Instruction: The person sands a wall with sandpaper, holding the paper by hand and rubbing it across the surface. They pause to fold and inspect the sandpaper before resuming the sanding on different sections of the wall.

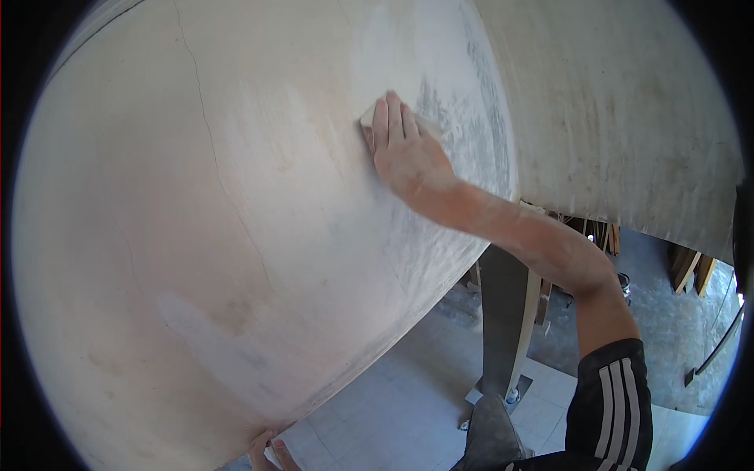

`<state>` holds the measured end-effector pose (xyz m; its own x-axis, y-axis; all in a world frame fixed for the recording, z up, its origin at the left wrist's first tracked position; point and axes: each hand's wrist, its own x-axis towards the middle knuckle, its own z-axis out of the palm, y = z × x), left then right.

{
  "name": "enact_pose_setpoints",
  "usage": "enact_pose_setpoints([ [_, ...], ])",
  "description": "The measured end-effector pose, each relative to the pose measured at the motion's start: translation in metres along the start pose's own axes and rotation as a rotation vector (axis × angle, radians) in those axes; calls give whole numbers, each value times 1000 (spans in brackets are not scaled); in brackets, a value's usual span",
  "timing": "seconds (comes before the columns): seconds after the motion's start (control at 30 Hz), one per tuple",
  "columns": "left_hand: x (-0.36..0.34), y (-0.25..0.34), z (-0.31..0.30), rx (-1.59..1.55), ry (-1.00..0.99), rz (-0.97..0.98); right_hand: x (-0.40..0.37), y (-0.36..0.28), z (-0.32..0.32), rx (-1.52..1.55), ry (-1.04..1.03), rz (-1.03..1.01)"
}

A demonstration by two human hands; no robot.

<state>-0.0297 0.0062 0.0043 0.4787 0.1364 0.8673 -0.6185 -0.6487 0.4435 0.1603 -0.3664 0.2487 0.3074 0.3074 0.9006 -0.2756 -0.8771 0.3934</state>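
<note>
My right hand [410, 153] is pressed flat on a large curved pale panel [259, 149], fingers together and pointing up. Under the palm and fingers is a folded sheet of sandpaper [367, 119]; its pale edges stick out on both sides of the hand. White dust coats the hand and forearm. Around it the panel has whitish and grey scuffed patches. At the bottom of the view, my left hand [271, 453] is partly visible at the panel's lower edge. Its fingers are apart and touch the edge; the rest is cut off.
Thin cracks [206, 118] run down the panel's left half. A second curved surface [620, 110] adjoins at the right. Below are a grey upright post [503, 314], a tiled floor [369, 400], my shoe [493, 428] and a small bottle [513, 395]. Wooden boards [691, 268] stand further back.
</note>
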Motion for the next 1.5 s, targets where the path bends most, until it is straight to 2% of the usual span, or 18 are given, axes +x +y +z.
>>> enact_pose_setpoints([
  [0.13,3,18,-6,186,-39,7,34,42,1,-23,-291,247],
  [0.17,2,15,-7,179,-30,30,30,29,-38,-140,-429,118],
  [0.27,3,9,-5,101,-7,39,-6,-15,-1,-32,-129,56],
  [0.3,4,9,-4,67,-8,27,-5,-2,-9,-120,-87,-122],
  [0.43,-1,13,-5,123,-7,-34,27,34,-6,-24,-285,272],
  [0.53,-8,2,-3,97,33,-72,-11,-33,-11,-70,-78,142],
  [0.57,-7,0,-2,67,36,-88,-14,-27,-4,-182,-142,52],
  [0.67,-6,9,-4,76,-6,-185,-2,9,16,95,148,178],
  [0.83,-16,1,-13,125,-37,-177,-10,-10,-7,-236,-211,22],
  [0.93,-14,-7,-12,116,-43,-118,-16,0,10,81,8,222],
  [1.07,-15,6,-15,196,-37,-93,16,60,27,140,-294,431],
  [1.1,-14,4,-13,215,-10,-51,12,51,-5,50,-474,314],
  [1.2,-5,0,-5,13,12,4,-31,12,41,-5,-139,104],
  [1.23,-2,-1,1,34,16,39,-29,30,47,-299,-178,-52],
  [1.33,-1,-3,-5,136,-18,87,-9,105,60,340,-394,528],
  [1.43,-1,-8,0,182,63,138,-19,88,69,64,-396,401],
  [1.47,3,-5,5,158,106,194,-38,70,79,-97,-49,245],
  [1.5,9,-4,10,136,144,254,-49,66,84,-96,28,121],
])
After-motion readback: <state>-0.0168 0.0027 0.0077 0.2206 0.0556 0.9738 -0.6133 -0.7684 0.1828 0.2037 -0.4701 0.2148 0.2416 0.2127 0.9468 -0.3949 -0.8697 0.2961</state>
